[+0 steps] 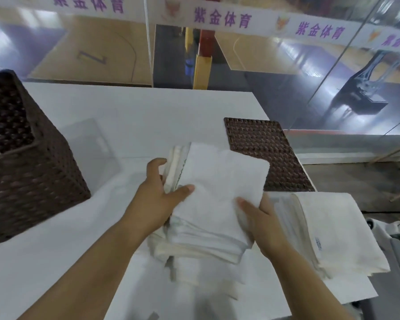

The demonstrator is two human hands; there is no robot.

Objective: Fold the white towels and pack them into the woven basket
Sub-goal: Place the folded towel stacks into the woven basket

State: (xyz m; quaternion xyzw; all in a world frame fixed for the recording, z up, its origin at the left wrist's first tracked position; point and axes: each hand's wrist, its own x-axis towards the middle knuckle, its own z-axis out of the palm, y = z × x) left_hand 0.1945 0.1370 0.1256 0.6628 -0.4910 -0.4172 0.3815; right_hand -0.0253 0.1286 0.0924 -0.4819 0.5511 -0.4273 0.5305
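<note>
1. I held a stack of folded white terry towels (217,199) between both hands, lifted above the white bench (129,112).
2. My left hand (158,195) gripped the stack's left edge, thumb on top and fingers curled underneath; my right hand (259,218) gripped the near right corner the same way, thumb across the top layer.
3. The dark brown woven basket (32,162) stood well to the left of the stack, apart from it, its inside too dark to tell what it held.
4. Just behind the stack lay a flat dark brown woven lid (263,144); to the right of the stack a second pile of folded white towels (337,229) rested on the bench.
5. I judged the stack soft and floppy, light enough for two hands, but loose: its lower layers sagged and splayed at the near edge. Pressing top against bottom at opposite sides seemed the surest hold to keep the layers from sliding apart.
</note>
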